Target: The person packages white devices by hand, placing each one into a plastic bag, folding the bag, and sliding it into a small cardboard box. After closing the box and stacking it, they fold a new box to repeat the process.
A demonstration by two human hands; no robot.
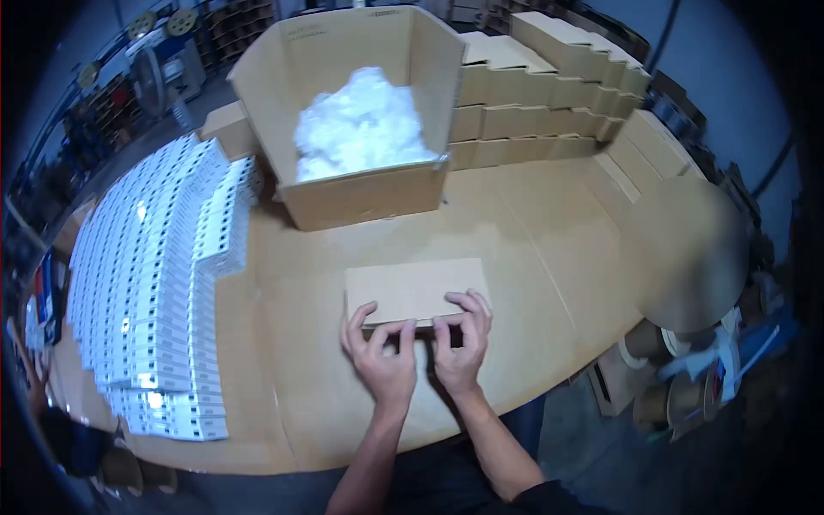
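A small brown cardboard box [414, 287] lies in front of me near the middle of the cardboard-covered table [326, 395]. My left hand [382, 352] grips its near left edge, with the thumb at the front and fingers curled over the top. At the near right edge, my right hand [461, 339] holds the same box in a similar way, thumb close to the left thumb. The top of the box looks flat; its inside is hidden.
A large open carton [365, 202] with white plastic packing [360, 124] stands behind. Stacked white boxes [154, 283] cover the left side. Brown boxes [541, 120] are piled at the back right. A round blurred shape [684, 253] blocks part of the right. Spools [687, 395] sit below the table's right edge.
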